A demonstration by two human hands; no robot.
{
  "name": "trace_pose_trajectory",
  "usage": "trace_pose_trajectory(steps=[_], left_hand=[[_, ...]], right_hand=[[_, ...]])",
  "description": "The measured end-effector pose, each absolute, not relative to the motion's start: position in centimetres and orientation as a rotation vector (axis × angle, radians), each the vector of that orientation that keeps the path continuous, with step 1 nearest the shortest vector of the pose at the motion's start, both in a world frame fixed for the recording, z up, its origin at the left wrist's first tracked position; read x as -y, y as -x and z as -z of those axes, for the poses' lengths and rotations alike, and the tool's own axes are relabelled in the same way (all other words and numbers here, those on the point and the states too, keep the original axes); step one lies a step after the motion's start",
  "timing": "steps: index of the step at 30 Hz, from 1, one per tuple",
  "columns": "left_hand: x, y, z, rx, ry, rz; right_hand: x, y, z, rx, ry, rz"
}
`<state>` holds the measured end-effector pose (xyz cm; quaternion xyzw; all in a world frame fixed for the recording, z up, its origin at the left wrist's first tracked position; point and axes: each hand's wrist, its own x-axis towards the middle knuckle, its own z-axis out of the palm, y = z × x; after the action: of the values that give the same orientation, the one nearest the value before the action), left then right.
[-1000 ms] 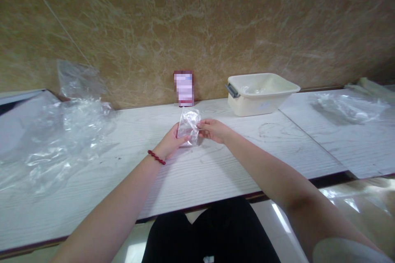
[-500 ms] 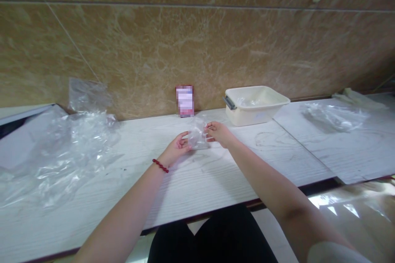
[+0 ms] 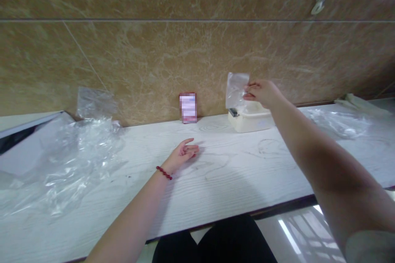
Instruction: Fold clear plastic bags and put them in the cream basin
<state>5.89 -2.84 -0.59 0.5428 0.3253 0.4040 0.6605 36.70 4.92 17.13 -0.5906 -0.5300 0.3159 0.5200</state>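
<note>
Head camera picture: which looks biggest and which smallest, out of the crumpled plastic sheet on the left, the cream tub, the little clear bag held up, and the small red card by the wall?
1. Crumpled plastic sheet, by far.
2. Cream tub, partly hidden by the right hand.
3. Small clear bag, held nearer the camera, so this placing against the tub is unsure.
4. Red card.

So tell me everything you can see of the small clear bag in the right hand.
The small clear bag is a thin, glossy, see-through plastic pouch, roughly rectangular and slightly crinkled. It hangs upright in the air above the cream tub, pinched at its right edge by the right hand. Whether it holds anything cannot be told. Nothing else touches it.
</note>
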Motion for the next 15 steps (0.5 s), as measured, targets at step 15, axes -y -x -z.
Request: trace_pose_trajectory(steps=[15], left_hand=[[2.7,-5.9,0.7,-0.720,-1.152,-0.899]], right_hand=[[-10.4,-42.1,-14.0,1.254,2.101,-0.938]])
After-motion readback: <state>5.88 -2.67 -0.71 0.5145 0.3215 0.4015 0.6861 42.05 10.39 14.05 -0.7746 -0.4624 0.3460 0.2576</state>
